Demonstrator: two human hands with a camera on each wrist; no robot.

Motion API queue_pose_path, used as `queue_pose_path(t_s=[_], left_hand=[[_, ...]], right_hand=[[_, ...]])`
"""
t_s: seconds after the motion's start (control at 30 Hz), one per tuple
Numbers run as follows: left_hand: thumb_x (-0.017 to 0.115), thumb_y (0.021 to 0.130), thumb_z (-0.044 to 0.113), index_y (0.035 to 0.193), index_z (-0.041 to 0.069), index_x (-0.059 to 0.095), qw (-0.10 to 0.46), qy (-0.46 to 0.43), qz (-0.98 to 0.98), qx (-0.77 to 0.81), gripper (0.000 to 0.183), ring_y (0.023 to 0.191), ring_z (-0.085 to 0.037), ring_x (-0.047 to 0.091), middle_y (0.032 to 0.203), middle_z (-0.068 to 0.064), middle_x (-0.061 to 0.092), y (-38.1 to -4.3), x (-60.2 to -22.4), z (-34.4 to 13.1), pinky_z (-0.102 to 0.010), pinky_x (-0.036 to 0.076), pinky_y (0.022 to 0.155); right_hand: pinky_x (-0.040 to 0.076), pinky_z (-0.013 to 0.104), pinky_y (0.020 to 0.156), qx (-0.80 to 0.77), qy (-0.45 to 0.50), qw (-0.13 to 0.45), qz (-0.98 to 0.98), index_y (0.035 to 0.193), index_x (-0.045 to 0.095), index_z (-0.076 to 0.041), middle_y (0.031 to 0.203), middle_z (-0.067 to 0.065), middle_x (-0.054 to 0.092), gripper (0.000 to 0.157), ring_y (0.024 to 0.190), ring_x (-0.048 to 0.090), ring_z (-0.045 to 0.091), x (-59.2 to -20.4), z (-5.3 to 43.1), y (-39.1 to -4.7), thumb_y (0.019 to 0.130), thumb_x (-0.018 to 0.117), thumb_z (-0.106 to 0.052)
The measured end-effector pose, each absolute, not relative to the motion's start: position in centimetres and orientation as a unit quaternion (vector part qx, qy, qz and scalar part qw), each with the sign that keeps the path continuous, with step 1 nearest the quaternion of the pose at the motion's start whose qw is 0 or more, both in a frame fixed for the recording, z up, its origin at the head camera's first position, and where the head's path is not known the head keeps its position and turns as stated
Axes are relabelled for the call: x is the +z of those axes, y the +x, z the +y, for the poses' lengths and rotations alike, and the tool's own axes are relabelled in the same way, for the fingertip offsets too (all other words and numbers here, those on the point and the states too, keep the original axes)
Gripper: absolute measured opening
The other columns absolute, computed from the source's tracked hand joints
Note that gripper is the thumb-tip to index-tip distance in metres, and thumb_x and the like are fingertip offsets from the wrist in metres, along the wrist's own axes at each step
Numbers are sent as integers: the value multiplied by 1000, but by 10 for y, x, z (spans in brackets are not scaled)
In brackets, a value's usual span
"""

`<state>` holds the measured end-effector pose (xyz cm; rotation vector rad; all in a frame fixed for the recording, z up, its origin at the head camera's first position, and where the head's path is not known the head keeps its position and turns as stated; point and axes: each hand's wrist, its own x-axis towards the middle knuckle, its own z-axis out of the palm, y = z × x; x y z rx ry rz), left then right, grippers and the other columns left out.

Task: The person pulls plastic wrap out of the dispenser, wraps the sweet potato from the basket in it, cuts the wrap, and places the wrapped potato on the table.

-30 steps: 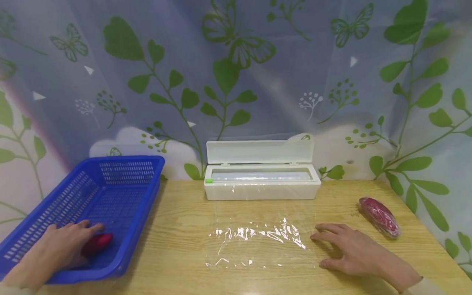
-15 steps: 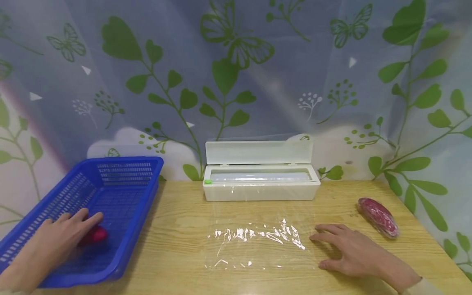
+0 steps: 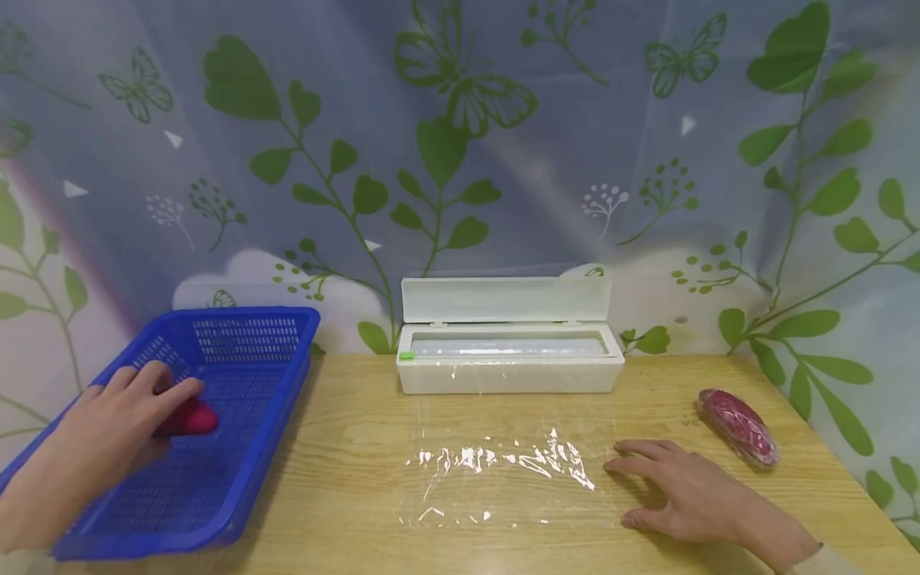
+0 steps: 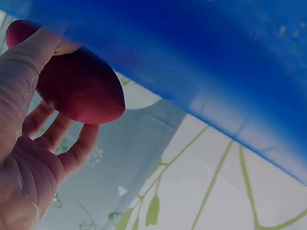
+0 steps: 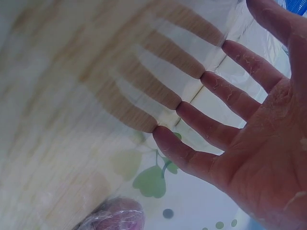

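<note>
In the head view my left hand (image 3: pixel 115 427) grips a dark red sweet potato (image 3: pixel 194 418) above the floor of the blue basket (image 3: pixel 283 423). The left wrist view has the thumb across the bare sweet potato (image 4: pixel 84 91) and the fingers round its far side. My right hand (image 3: pixel 690 497) rests on the table with spread fingers, its tips at the right edge of a clear cling film sheet (image 3: pixel 496 459). Seen from the right wrist, the fingertips touch the tabletop and hold nothing. A film-wrapped sweet potato (image 3: pixel 739 426) lies beyond the right hand.
At the back of the wooden table (image 3: pixel 345 479) stands a white cling film dispenser (image 3: pixel 510 377), lid raised, roll inside. Its green cutter slide (image 3: pixel 406 356) sits at the left end. A leaf-patterned curtain (image 3: pixel 546 160) hangs behind.
My left hand has lifted the sweet potato up off the basket floor and moved slightly away from me. The right hand, film and dispenser have stayed in place.
</note>
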<state>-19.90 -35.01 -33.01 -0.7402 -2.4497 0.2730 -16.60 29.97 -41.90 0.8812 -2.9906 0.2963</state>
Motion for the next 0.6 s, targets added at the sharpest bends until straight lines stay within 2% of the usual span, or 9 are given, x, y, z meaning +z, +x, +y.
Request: queue_pose_path(t_s=[0.33,0.43,0.5,0.57,0.6], left_hand=[[82,43,16,109,18,59,329,-266,-903,69,70,77,-33,51,93,-11,49,-200,-308,-327,-41,33,43],[78,49,21,110,18,59,326,-268,-905,58,64,78,-33,50,95,-11,50,-198,-304,-323,-40,32,43],[71,65,41,110,19,59,324,-266,-906,49,52,77,-34,50,95,-11,50,-197,-301,-321,-40,33,43],[57,75,51,110,20,59,323,-268,-907,41,48,76,-35,50,95,-11,50,-196,-298,-318,-41,34,44],[59,74,50,110,19,60,325,-270,-905,39,48,76,-35,51,95,-10,51,-195,-297,-315,-42,34,43]], right_hand=[[48,62,80,92,277,1,-956,126,57,-30,135,5,54,60,120,52,36,-418,299,-165,79,58,-67],[49,62,80,93,277,0,-956,125,58,-30,135,5,54,60,120,52,37,-419,300,-165,79,58,-67],[49,61,80,93,279,2,-956,125,58,-30,135,5,54,59,119,52,36,-419,300,-165,79,58,-67],[49,60,80,91,281,6,-955,125,58,-30,134,5,54,59,119,53,36,-420,300,-166,79,58,-67],[49,60,81,90,281,7,-955,125,58,-30,134,5,54,59,119,53,36,-420,300,-166,79,58,-67]])
